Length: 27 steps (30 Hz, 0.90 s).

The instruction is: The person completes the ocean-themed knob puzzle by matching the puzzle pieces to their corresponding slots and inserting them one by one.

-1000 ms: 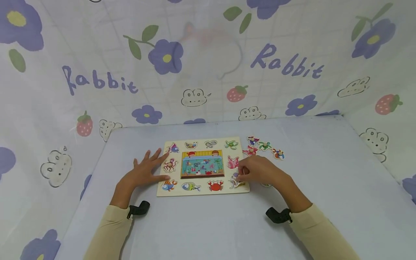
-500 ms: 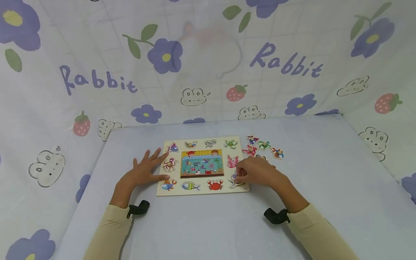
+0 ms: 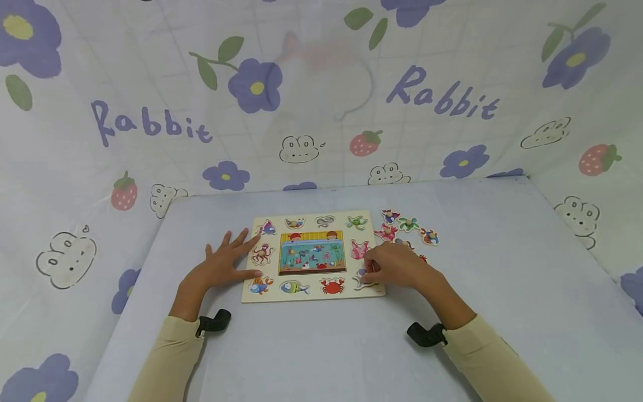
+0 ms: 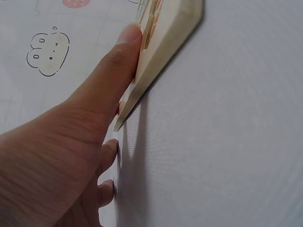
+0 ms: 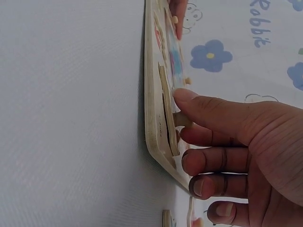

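A wooden peg puzzle board (image 3: 321, 224) lies flat on the table, with sea animals around a central aquarium picture. My left hand (image 3: 221, 267) rests at its left edge with fingers spread; the thumb and a finger touch the board. Over the lower right corner, my right hand (image 3: 402, 264) pinches the wooden knob (image 5: 182, 119) of a puzzle piece (image 5: 166, 106) between thumb and index finger. That piece is tilted against the board, not flush, in the right wrist view. Its picture is mostly hidden by the fingers.
Several loose knobbed pieces, among them a green turtle piece (image 3: 408, 224) and a pink piece (image 3: 386, 232), lie right of the board, some partly behind the right hand. A printed curtain (image 3: 321, 111) rises behind the table (image 3: 321, 352).
My right hand has shifted very slightly left over the lower right corner, still pinching the piece, and more loose pieces show behind it. The left hand stays in place.
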Each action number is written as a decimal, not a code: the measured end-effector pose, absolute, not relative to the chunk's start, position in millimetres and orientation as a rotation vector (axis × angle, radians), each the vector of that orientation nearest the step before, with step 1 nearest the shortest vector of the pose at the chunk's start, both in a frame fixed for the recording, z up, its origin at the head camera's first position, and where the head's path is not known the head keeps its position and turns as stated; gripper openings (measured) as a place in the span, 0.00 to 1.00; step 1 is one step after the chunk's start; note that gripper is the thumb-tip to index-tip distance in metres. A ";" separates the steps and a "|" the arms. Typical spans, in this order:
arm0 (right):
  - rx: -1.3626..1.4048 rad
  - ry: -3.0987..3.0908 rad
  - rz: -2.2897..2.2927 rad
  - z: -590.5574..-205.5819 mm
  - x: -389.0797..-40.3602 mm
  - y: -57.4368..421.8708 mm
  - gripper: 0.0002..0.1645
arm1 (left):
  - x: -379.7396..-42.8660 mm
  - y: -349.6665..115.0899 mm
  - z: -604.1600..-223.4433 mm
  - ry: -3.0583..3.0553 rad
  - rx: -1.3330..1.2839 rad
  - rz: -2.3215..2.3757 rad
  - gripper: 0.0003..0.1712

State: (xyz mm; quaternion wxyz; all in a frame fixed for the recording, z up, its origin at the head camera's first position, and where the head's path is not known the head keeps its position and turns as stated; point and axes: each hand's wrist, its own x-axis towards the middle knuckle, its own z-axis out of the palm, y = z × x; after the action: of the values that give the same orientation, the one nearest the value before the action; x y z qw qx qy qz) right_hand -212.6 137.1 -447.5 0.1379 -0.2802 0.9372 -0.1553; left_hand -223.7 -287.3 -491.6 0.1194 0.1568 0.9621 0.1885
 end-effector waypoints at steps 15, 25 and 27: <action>-0.812 2.699 -0.445 -452.7 -214.8 137.2 0.16 | -223.9 -286.9 -492.1 2.815 0.452 0.556 0.57; -0.808 2.693 -0.455 -454.2 -213.7 136.1 0.16 | -223.8 -286.0 -492.0 2.808 0.434 0.548 0.58; -0.807 2.694 -0.458 -454.2 -213.4 136.1 0.16 | -223.9 -286.0 -492.3 2.809 0.433 0.545 0.58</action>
State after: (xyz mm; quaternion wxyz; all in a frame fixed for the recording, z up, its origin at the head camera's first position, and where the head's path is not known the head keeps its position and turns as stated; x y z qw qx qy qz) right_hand -213.4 136.1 -454.2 0.1458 -0.2801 0.9354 -0.1592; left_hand -223.9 -286.0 -492.3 0.1237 0.1484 0.9632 0.1868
